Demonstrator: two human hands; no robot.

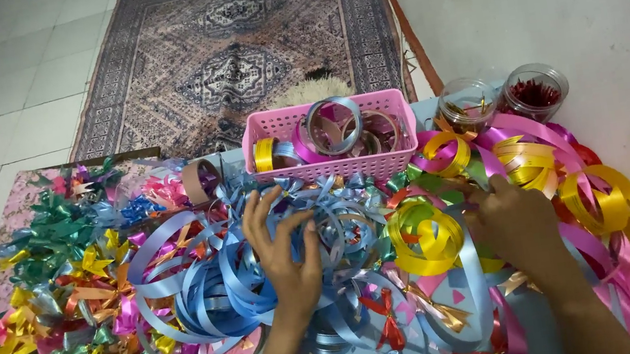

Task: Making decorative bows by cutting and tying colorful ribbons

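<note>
My left hand rests with fingers spread on a tangled heap of light blue ribbon in the middle of the table. My right hand lies knuckles up among loose ribbons, beside a coil of yellow ribbon; its fingers are tucked under and hidden. A pink plastic basket with several ribbon rolls stands just beyond both hands.
Finished bows in green, yellow, pink and orange pile up on the left. Yellow and magenta ribbon loops spill to the right. Two clear jars stand behind them. A patterned rug covers the tiled floor beyond.
</note>
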